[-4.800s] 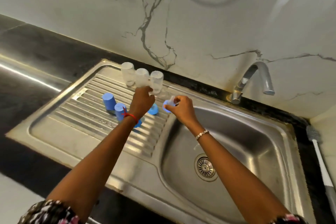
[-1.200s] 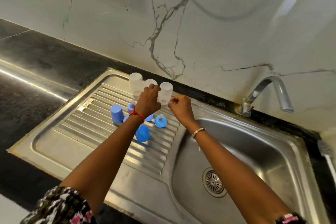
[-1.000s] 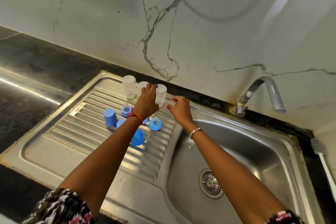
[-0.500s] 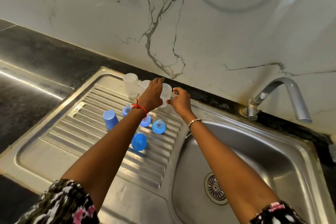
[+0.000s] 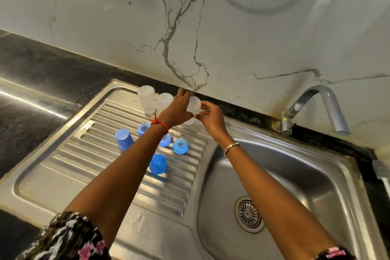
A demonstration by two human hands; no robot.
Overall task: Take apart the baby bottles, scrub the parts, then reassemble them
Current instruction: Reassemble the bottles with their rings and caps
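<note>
- One stainless-steel sink [image 5: 316, 177] took up most of the view, its smooth rounded basin on the right and a ribbed draining board [image 5: 101, 154] on the left, set into a dark speckled surface [image 5: 31, 74] below a white, grey-veined marble wall [image 5: 126, 17].
- One curved metal tap [image 5: 320, 103] stood at the basin's back edge.
- Three frosted, translucent plastic bottle bodies were at the back of the board: two upside down [image 5: 146, 99] [image 5: 163, 101] side by side, and the third bottle body [image 5: 193, 105] held between both hands.
- Left hand [image 5: 177, 110], a red thread at its wrist, curled round that third body from the left; right hand [image 5: 211, 116], with a beaded bracelet, pinched it from the right.
- Two blue caps: one cylindrical [image 5: 123, 139], one domed [image 5: 157, 163].
- Three blue collars with clear teats [image 5: 144, 127] [image 5: 165, 140] [image 5: 180, 145] rested on the ribs, one partly hidden by the left wrist.
</note>
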